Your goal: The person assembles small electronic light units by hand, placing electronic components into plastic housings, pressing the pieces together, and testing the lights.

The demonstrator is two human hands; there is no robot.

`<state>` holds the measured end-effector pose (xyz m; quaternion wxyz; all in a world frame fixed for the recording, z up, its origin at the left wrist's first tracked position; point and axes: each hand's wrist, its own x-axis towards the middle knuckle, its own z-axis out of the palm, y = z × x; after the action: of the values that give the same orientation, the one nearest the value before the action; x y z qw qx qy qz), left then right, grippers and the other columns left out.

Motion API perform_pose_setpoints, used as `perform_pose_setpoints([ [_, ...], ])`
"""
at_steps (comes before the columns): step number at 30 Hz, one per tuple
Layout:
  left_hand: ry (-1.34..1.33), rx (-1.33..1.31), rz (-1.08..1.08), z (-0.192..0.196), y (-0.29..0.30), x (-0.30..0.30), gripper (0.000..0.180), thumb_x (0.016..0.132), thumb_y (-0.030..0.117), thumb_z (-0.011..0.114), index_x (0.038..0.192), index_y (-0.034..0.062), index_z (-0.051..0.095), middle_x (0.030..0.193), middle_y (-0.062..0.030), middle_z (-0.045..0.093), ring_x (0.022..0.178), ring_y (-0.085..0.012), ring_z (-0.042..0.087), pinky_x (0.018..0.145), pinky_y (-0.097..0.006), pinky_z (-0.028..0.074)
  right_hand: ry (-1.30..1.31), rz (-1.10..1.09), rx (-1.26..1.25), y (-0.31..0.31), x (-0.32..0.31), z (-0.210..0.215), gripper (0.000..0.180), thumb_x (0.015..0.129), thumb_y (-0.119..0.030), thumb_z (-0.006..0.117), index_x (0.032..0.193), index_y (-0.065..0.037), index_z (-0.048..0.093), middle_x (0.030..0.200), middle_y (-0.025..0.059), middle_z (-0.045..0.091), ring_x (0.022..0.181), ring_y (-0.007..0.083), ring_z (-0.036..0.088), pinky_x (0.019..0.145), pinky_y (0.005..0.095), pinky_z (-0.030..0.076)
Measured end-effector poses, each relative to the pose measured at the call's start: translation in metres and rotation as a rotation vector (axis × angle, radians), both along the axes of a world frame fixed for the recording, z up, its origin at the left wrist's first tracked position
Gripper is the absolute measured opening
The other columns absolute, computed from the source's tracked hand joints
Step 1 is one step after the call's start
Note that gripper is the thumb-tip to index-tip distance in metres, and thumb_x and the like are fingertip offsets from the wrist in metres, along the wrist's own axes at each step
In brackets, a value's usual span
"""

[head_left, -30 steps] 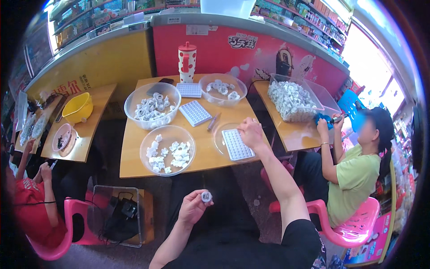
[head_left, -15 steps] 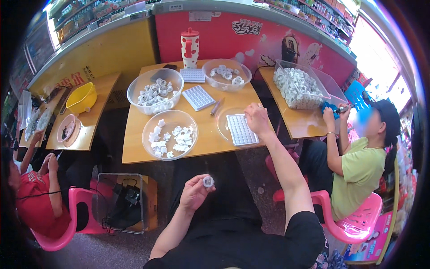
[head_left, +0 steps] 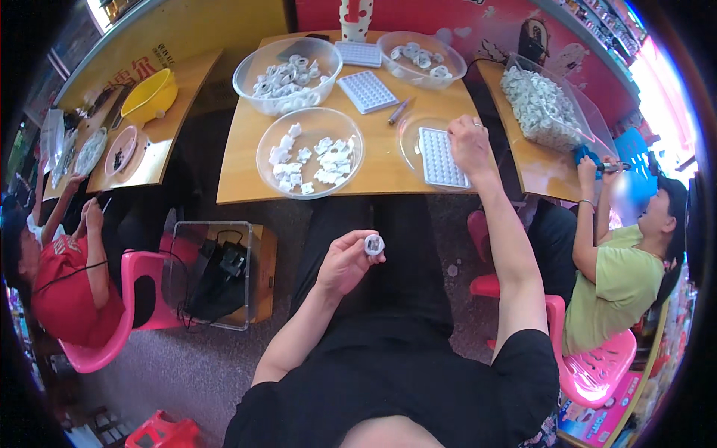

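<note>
My left hand [head_left: 342, 266] is raised over my lap, thumb and fingers pinched on a small round white plastic part [head_left: 374, 244] with a squarish middle. My right hand [head_left: 470, 147] is over the right edge of a white tray [head_left: 441, 166] with rows of small cells. Its fingers are bent together, and whatever is between them is hidden. Beneath the tray lies a clear round lid or dish [head_left: 408, 143]. To the left, a clear bowl [head_left: 323, 122] contains loose white pieces. Behind that, a larger clear bowl [head_left: 246, 66] contains many white ring-shaped parts.
Farther back are another clear bowl [head_left: 388, 51], two more white trays [head_left: 367, 92], and a spotted tumbler [head_left: 355, 26]. A pen-like tool [head_left: 399, 113] lies mid-table. On the right, a person in yellow-green [head_left: 614, 287] sits near a filled clear bin [head_left: 590, 112]; a person in red [head_left: 71, 287] sits left.
The view has tilted down, so the table appears higher. My left hand still pinches the round part, and my right hand stays at the tray's right edge.
</note>
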<state>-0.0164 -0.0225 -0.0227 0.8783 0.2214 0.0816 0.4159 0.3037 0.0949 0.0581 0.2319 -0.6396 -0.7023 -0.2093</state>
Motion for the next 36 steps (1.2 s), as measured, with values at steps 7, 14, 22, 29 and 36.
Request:
perform_pose_setpoints([
  [7, -0.035, -0.011, 0.012, -0.005, -0.002, -0.003, 0.027, 0.095, 0.016, 0.055, 0.114, -0.0028, 0.059, 0.099, -0.0133, 0.064, 0.087, -0.0233, 0.063, 0.081, -0.035, 0.052, 0.675, 0.346, -0.042, -0.076, -0.079, 0.035, 0.007, 0.077, 0.004, 0.061, 0.083, 0.000, 0.063, 0.079, 0.0123, 0.061, 0.074, 0.0277, 0.061, 0.064, 0.0328, 0.048],
  [14, -0.017, -0.041, 0.037, -0.003, -0.005, -0.002, 0.030, 0.092, 0.019, 0.060, 0.112, -0.0036, 0.057, 0.102, -0.0121, 0.064, 0.089, -0.0200, 0.062, 0.080, -0.035, 0.051, 0.597, 0.608, 0.006, -0.162, -0.165, -0.009, 0.021, 0.065, 0.009, 0.067, 0.084, 0.000, 0.065, 0.081, 0.0102, 0.063, 0.070, 0.0254, 0.059, 0.061, 0.0336, 0.048],
  [22, -0.039, 0.008, 0.012, -0.004, -0.003, -0.004, 0.028, 0.092, 0.016, 0.061, 0.111, -0.0033, 0.058, 0.101, -0.0093, 0.064, 0.089, -0.0168, 0.060, 0.082, -0.033, 0.049, 0.512, 0.581, 0.179, -0.155, -0.177, -0.017, 0.027, 0.062, 0.008, 0.069, 0.087, 0.000, 0.065, 0.084, 0.0098, 0.063, 0.070, 0.0246, 0.058, 0.062, 0.0329, 0.047],
  [29, -0.043, -0.029, 0.030, -0.007, -0.003, -0.003, 0.027, 0.090, 0.015, 0.062, 0.110, -0.0030, 0.059, 0.099, -0.0084, 0.064, 0.087, -0.0160, 0.060, 0.082, -0.032, 0.048, 0.547, 0.539, 0.064, -0.156, -0.179, -0.020, 0.023, 0.063, 0.007, 0.069, 0.084, -0.001, 0.065, 0.088, 0.0095, 0.062, 0.076, 0.0246, 0.058, 0.066, 0.0339, 0.047],
  [36, -0.037, -0.020, 0.036, -0.005, -0.003, -0.004, 0.024, 0.090, 0.014, 0.062, 0.108, -0.0024, 0.060, 0.099, -0.0086, 0.065, 0.088, -0.0161, 0.060, 0.082, -0.033, 0.048, 0.748, 0.448, -0.100, -0.157, -0.176, -0.018, 0.016, 0.068, 0.006, 0.070, 0.081, -0.001, 0.065, 0.095, 0.0121, 0.061, 0.087, 0.0254, 0.059, 0.074, 0.0320, 0.048],
])
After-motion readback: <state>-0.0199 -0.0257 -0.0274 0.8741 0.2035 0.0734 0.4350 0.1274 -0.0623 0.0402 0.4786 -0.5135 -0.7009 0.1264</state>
